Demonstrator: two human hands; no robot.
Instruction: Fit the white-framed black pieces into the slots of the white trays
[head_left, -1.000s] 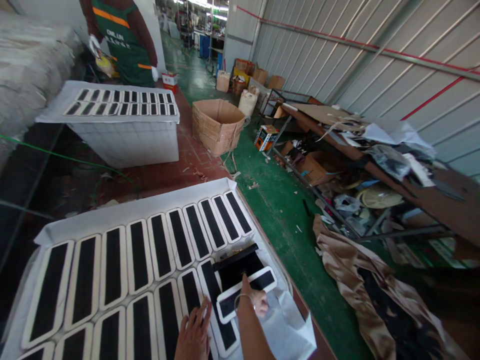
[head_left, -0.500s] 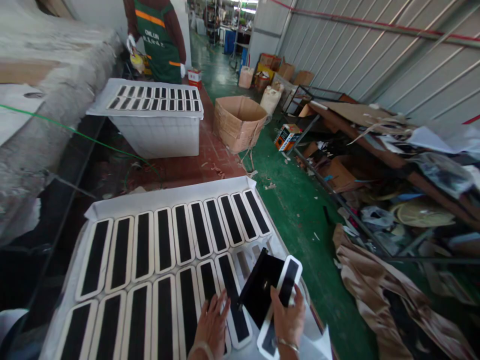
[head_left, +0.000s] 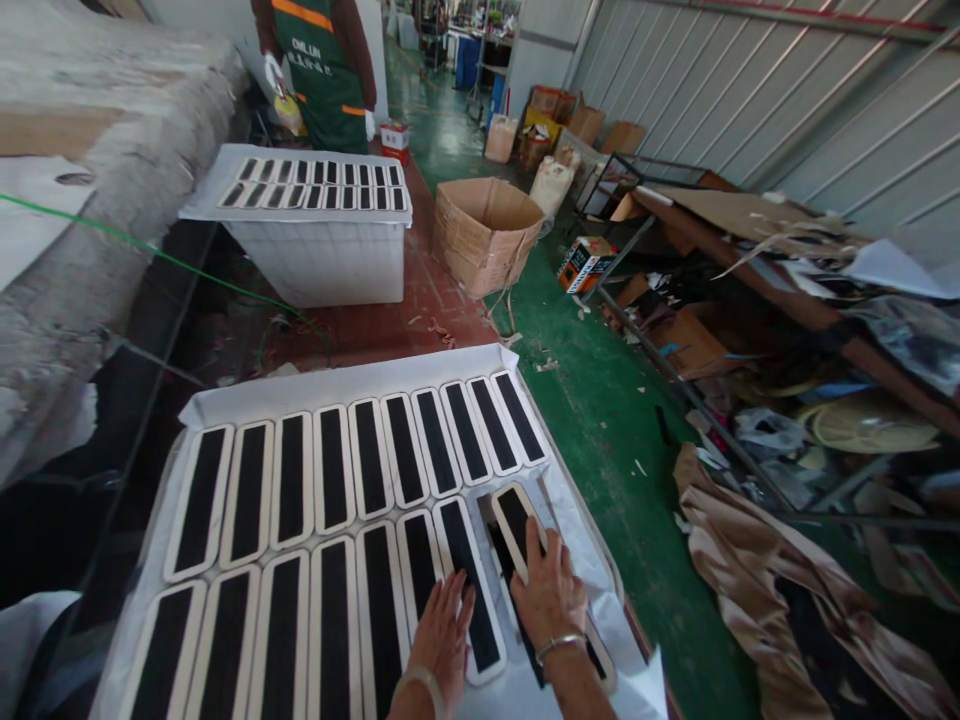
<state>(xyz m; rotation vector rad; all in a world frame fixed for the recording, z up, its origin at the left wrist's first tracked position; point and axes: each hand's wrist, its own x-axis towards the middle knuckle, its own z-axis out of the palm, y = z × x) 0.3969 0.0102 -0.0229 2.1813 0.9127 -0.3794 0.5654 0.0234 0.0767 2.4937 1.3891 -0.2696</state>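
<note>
My left hand (head_left: pixel 441 632) lies flat, fingers stretched out, across the long rounded panels in the near row, by a white-rimmed panel with a black strip (head_left: pixel 471 575). A bracelet circles each wrist. At the right end of that row, my right hand (head_left: pixel 553 590) grips a loose panel (head_left: pixel 517 515), also pale-rimmed with a black middle. This panel lies slantwise, partly hidden by the hand and forearm. Under its left edge shows a dark flat piece (head_left: pixel 501 560). Two rows of such panels rest on a white sheet (head_left: pixel 352 368) in front of me.
Farther off, a white bin (head_left: pixel 330 262) carries a similar sheet with panels. Beyond it stands a person in a green apron (head_left: pixel 319 70). An open cardboard box (head_left: pixel 484 235) sits at centre. On the right are a cluttered rack (head_left: pixel 757 260) and brown cloth (head_left: pixel 765 570).
My right hand has brought the loose panel down and left over the dark piece, which was tilted up beside it before. My left hand stays on the panels. The view has shifted slightly.
</note>
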